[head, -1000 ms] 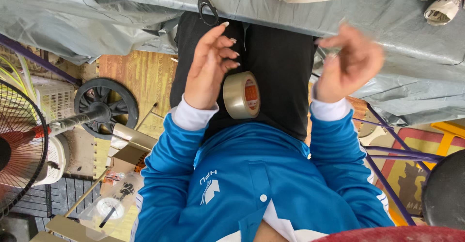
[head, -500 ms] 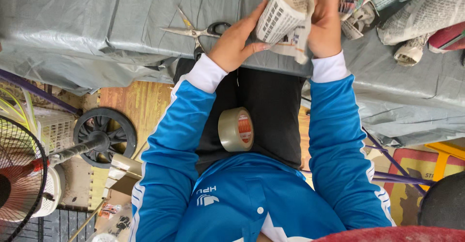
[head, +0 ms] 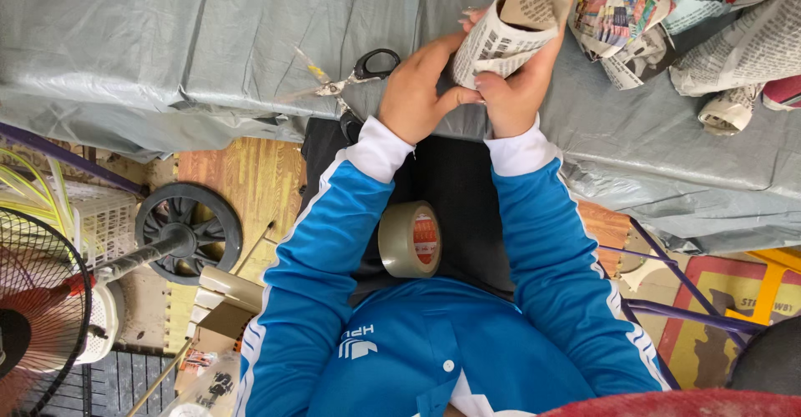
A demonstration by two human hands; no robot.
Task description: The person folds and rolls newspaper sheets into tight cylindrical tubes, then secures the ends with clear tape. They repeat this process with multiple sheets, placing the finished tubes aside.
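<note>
Both of my hands grip a rolled newspaper tube (head: 509,25) over the grey sheet-covered table (head: 167,41). My left hand (head: 417,91) holds its lower left side, with the thumb against the paper. My right hand (head: 517,91) wraps the bottom and right side of the tube. The tube's open end faces up toward me. A roll of brown packing tape (head: 410,239) lies on my black-clad lap between my blue sleeves. Black-handled scissors (head: 342,79) lie on the sheet just left of my left hand.
Crumpled and rolled newspaper bundles (head: 667,16) lie on the table at the upper right, with a small paper roll (head: 727,112) below them. On the floor to the left stand a fan (head: 37,300), a black wheel (head: 188,232), a white basket (head: 100,217) and a cardboard box (head: 221,308).
My hands were bare above my lap, then reached to the table and took hold of the newspaper tube. The tape roll has stayed on my lap.
</note>
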